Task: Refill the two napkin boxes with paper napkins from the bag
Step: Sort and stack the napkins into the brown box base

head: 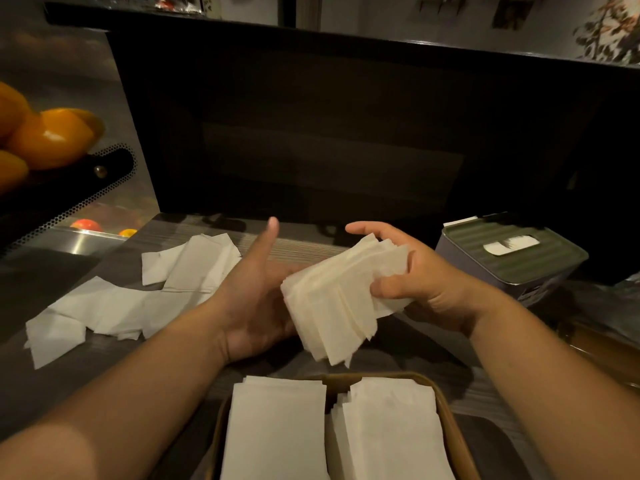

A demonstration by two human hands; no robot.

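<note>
Squaring-up appears to be the step under way: the right hand (415,282) is gripping a fanned stack of napkins (339,299), thumb curled over its near face and fingers curled behind, while the left hand (256,296) is waiting flat and straight-fingered against the stack's left edge. Below the fingers, an open box (453,431) is holding two neat piles. Next, the uneven, pale, floppy sheets probably need tapping flush.

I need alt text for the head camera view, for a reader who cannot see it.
A person's right hand grips a fanned stack of napkins above the counter, the open left hand beside it. Below lies a brown tray with two napkin piles; loose napkins lie left, a green napkin box right.
</note>
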